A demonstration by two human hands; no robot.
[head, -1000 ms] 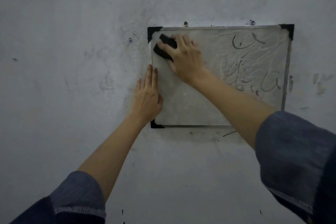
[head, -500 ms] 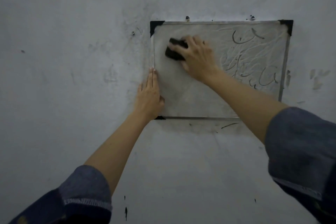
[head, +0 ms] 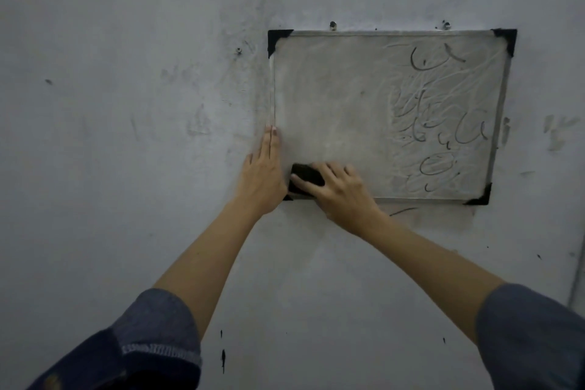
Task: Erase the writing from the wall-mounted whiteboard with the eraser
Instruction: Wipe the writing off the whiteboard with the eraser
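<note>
A small whiteboard (head: 335, 104) with a metal frame and black corner caps hangs on the wall. Dark handwriting (head: 443, 133) covers its right part; the left part is smeared grey and bare of marks. My right hand (head: 340, 191) grips the black eraser (head: 305, 179) and holds it against the board's lower left corner. My left hand (head: 262, 174) lies flat with straight fingers on the board's left edge, right beside the eraser.
The grey wall (head: 126, 104) around the board is scuffed and stained. Two nails or hooks (head: 332, 25) stick out just above the frame, and another small one (head: 239, 50) sits left of it. A dark pen stroke (head: 403, 210) marks the wall under the board.
My right hand has wiped the eraser down from the board's upper left corner to its lower left corner. My left hand has stayed on the left edge.
</note>
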